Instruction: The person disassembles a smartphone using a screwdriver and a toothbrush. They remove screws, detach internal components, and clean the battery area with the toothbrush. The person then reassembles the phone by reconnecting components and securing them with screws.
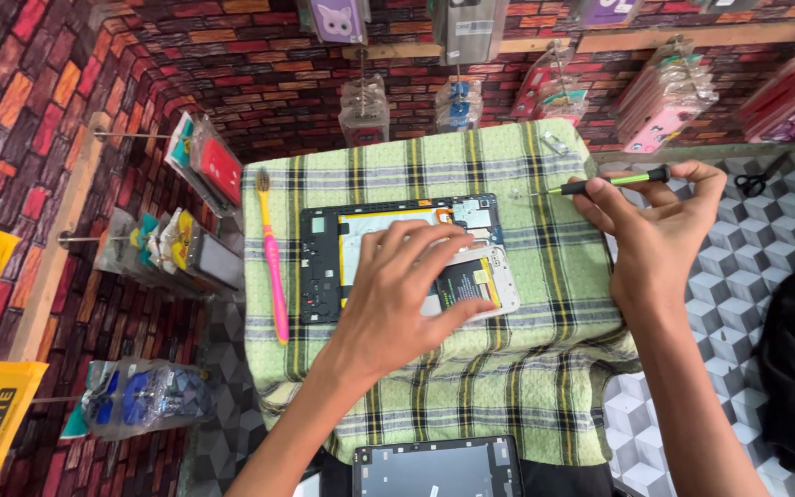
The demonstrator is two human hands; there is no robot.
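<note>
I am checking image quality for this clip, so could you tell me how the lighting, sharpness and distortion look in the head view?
Head view: even, soft daylight, with only faint shadows under the left hand on the opened tablet; no strong glare; the right hand and its screwdriver are sharp; wide-angle distortion bends the brick-pattern wall and the shelf edges towards the frame borders.

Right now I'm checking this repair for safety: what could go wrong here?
The left hand presses on the opened tablet, fingers over the battery; hard pressure might damage it. The right hand holds the screwdriver tip toward tiny screws lying loose on the cloth; a nudge could lose them. The back cover sits at the near edge and might slip.
</note>
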